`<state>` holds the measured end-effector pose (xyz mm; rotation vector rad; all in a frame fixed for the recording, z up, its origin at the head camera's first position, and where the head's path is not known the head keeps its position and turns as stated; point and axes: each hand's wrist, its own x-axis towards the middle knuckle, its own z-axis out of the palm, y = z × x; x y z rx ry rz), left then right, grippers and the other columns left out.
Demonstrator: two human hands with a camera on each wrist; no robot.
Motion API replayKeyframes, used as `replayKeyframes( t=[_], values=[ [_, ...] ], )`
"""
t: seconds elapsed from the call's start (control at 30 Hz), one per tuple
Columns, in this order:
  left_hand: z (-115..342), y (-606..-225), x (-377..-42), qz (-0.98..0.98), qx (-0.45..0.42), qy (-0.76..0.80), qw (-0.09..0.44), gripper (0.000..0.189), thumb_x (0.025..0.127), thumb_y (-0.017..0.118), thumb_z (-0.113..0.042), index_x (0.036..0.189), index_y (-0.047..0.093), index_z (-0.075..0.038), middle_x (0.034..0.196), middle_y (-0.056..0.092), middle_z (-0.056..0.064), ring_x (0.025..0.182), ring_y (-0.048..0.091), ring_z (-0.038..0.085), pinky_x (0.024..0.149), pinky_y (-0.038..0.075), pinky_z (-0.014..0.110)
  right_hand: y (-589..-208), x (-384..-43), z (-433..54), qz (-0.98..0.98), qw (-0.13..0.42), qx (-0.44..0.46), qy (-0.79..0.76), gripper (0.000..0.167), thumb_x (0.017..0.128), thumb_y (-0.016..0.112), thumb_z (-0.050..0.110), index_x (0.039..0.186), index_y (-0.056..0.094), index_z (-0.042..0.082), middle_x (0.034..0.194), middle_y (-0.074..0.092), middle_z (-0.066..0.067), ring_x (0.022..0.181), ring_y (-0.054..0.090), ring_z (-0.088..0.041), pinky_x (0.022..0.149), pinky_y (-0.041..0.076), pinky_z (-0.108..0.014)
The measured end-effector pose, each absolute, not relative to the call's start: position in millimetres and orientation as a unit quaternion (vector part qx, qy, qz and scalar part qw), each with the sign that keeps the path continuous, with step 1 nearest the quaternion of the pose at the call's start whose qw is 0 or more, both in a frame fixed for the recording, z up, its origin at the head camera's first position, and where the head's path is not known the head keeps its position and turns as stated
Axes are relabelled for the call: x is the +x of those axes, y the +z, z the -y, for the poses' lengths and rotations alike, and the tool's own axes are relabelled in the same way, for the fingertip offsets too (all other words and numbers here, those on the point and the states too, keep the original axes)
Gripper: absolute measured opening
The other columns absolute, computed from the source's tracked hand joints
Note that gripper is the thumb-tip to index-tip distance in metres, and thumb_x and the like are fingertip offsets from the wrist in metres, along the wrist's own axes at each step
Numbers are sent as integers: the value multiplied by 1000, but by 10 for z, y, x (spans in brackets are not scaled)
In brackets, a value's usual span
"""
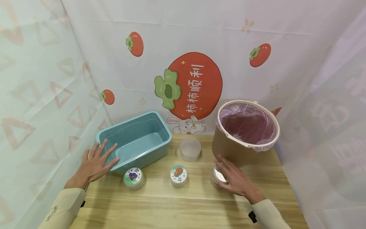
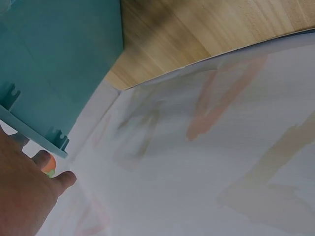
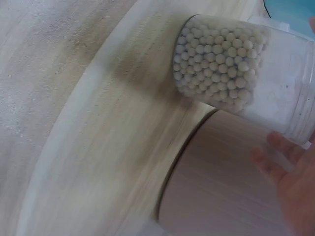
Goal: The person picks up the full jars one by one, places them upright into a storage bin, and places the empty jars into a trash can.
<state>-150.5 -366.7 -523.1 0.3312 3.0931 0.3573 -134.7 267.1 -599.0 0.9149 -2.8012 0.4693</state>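
With spread fingers, my left hand lies over the near left rim of a light blue plastic bin. In the left wrist view the hand shows beside the rim of the bin. My right hand reaches over a clear jar, fingers extended round its top. Small pale beads fill the jar's lower part in the right wrist view, where fingertips lie right at its upper rim.
Jars with a purple-fruit label and a red-fruit label stand between the hands. Behind them is a translucent round container. A brown bucket with a purple liner stands behind the right hand. Printed cloth surrounds the wooden table.
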Motion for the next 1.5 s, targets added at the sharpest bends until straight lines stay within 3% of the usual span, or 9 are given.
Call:
replayKeyframes(
  t=[0.43,0.9,1.5],
  values=[
    [3710,-5247,-1457,-990,89,109,2,78,109,53,-62,175,26,-30,179,16,30,157,19,62,119,13,84,-6118,-1374,-2731,931,99,323,136,104,84,89,49,167,42,8,172,39,-22,132,67,-44,90,63,-59],
    [3717,-5272,-1462,-989,88,115,-2,77,109,54,-61,175,26,-32,179,15,30,157,19,63,119,13,85,-6151,-1394,-2701,914,116,347,173,106,81,93,37,165,41,-2,168,40,-29,139,59,-49,104,58,-63],
    [3705,-5288,-1450,-989,89,118,-12,77,108,55,-61,175,27,-32,178,18,30,157,21,61,117,15,85,-6031,-1458,-2500,911,120,350,184,103,82,94,30,165,41,-2,170,38,-28,143,55,-48,102,56,-67]
  ],
)
